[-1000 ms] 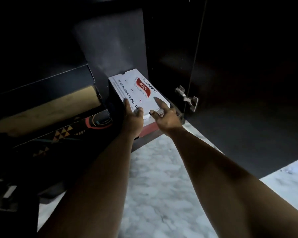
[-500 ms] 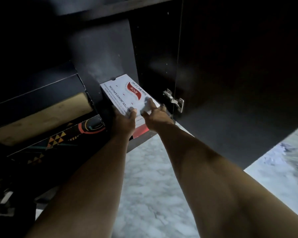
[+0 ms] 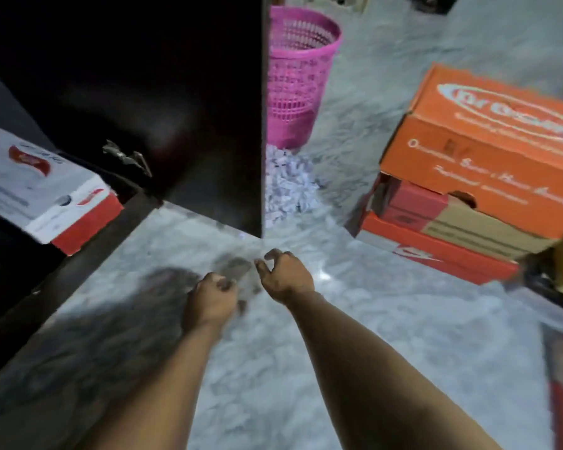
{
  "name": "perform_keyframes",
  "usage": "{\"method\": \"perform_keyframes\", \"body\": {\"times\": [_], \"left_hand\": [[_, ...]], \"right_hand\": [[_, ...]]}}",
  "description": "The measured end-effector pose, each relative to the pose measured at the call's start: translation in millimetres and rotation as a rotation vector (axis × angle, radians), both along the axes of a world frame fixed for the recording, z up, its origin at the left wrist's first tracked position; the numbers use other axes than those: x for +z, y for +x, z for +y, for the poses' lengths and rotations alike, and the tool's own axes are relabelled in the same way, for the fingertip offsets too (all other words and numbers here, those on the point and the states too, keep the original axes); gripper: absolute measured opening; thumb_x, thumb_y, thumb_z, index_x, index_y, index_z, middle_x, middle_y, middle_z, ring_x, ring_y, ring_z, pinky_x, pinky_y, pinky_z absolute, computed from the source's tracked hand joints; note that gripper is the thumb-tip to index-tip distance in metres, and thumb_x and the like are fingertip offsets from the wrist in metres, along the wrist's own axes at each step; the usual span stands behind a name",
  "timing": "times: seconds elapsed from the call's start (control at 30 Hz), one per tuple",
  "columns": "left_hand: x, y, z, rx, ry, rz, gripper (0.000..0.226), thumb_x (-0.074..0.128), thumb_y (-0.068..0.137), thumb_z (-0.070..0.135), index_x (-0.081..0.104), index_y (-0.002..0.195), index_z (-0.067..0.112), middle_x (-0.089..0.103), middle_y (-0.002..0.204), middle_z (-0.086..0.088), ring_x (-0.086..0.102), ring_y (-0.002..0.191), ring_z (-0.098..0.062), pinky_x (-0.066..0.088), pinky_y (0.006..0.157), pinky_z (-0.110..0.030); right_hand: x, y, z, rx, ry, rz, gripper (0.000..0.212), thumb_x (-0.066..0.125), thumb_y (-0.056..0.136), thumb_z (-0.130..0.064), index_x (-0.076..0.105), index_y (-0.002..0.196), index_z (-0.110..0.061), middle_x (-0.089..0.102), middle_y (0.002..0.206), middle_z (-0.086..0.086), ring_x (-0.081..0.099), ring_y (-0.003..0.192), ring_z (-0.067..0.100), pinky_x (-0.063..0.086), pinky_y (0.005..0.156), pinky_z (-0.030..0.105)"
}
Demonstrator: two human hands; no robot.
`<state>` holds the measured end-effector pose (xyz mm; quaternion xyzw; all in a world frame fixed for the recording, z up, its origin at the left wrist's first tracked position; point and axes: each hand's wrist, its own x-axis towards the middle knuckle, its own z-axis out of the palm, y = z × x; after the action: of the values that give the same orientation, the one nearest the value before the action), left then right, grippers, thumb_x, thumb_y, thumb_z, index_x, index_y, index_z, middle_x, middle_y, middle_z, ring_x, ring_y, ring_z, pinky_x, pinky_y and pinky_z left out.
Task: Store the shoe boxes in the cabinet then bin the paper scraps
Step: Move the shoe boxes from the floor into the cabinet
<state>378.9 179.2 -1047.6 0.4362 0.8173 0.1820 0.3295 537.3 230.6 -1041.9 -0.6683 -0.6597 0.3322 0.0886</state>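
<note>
Both hands, left hand (image 3: 212,302) and right hand (image 3: 285,276), hover empty with loosely curled fingers near the cabinet door (image 3: 163,92). Paper scraps (image 3: 286,190) lie just behind that door, beside the pink bin (image 3: 298,76).

Bare marble floor (image 3: 355,352) lies open around both hands, left (image 3: 213,302) and right (image 3: 285,276), which hold nothing. The open cabinet door (image 3: 176,102) stands edge-on just ahead, walling off the pink bin (image 3: 298,76) and the paper scraps (image 3: 286,190) behind it. To the right a stack of shoe boxes (image 3: 475,177) blocks the way; left, a white box (image 3: 46,190) fills the cabinet's mouth.
</note>
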Motion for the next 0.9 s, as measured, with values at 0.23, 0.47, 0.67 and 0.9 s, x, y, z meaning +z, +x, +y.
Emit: {"method": "perform_keyframes", "body": {"times": [0.23, 0.47, 0.67, 0.9], "left_hand": [[29.0, 208.7, -9.1, -0.508, -0.121, -0.111, 0.045, 0.055, 0.094, 0.049, 0.061, 0.131, 0.024, 0.063, 0.134, -0.004, 0.061, 0.118, -0.030, 0.049, 0.091, -0.032], [75.3, 387.9, -72.8, -0.818, -0.132, -0.209, 0.055, 0.058, 0.088, 0.058, 0.058, 0.133, 0.025, 0.064, 0.136, -0.002, 0.062, 0.118, -0.027, 0.051, 0.100, -0.037], [67.4, 471.7, -132.0, -0.980, -0.231, -0.254, 0.060, 0.056, 0.094, 0.052, 0.049, 0.145, 0.020, 0.052, 0.148, 0.000, 0.053, 0.132, -0.024, 0.044, 0.107, -0.033], [35.2, 488.9, -153.0, -0.913, -0.397, -0.383, 0.073, 0.058, 0.092, 0.054, 0.038, 0.151, 0.017, 0.052, 0.147, -0.006, 0.056, 0.129, -0.032, 0.051, 0.102, -0.040]], "right_hand": [[40.7, 236.5, -70.1, -0.337, 0.038, -0.234, 0.051, 0.046, 0.098, -0.058, 0.056, 0.137, -0.025, 0.053, 0.139, 0.008, 0.053, 0.125, 0.032, 0.050, 0.094, 0.043], [86.0, 437.8, -186.0, -0.838, 0.059, -0.337, 0.053, 0.045, 0.089, -0.056, 0.061, 0.124, -0.019, 0.060, 0.127, 0.020, 0.057, 0.119, 0.041, 0.050, 0.096, 0.046], [59.7, 514.4, -288.7, -1.329, -0.271, -0.271, 0.113, 0.082, 0.058, -0.068, 0.027, 0.145, -0.021, 0.036, 0.141, 0.016, 0.035, 0.133, 0.041, 0.038, 0.106, 0.060], [23.7, 505.4, -315.1, -1.194, -0.345, -0.020, 0.124, 0.088, 0.043, -0.076, 0.039, 0.139, -0.015, 0.051, 0.137, 0.016, 0.050, 0.126, 0.034, 0.048, 0.092, 0.040]]}}
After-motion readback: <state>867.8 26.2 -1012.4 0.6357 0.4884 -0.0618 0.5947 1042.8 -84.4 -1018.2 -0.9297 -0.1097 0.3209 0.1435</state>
